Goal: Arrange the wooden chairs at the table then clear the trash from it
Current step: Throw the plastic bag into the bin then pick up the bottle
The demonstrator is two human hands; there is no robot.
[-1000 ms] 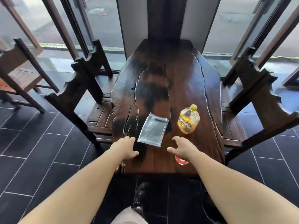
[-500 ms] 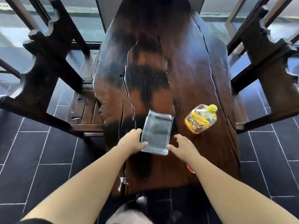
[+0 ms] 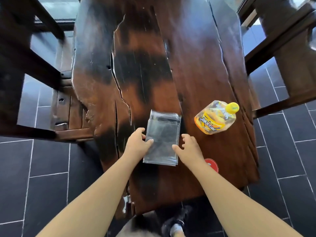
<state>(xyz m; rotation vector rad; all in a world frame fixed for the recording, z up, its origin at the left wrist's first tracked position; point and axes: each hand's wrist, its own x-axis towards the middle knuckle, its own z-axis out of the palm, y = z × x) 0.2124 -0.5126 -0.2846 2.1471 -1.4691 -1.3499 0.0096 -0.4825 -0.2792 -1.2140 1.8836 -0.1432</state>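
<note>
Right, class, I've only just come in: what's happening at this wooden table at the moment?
A person stands at the near end of a dark wooden table, a wooden chair at each side. Both hands are at a clear plastic packet: the left hand touches its left edge, the right hand is open at its right edge. A yellow-capped bottle lies on its side nearby, untouched. A red round item peeks out behind the right wrist.

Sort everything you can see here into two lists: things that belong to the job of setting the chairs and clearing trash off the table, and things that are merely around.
Part of the job:
- clear plastic bags, between both hands
- yellow bottle, lying on its side
- red round item, partly hidden
- wooden table
- left chair, right chair

Merely around:
- dark tiled floor
- shoe
</note>
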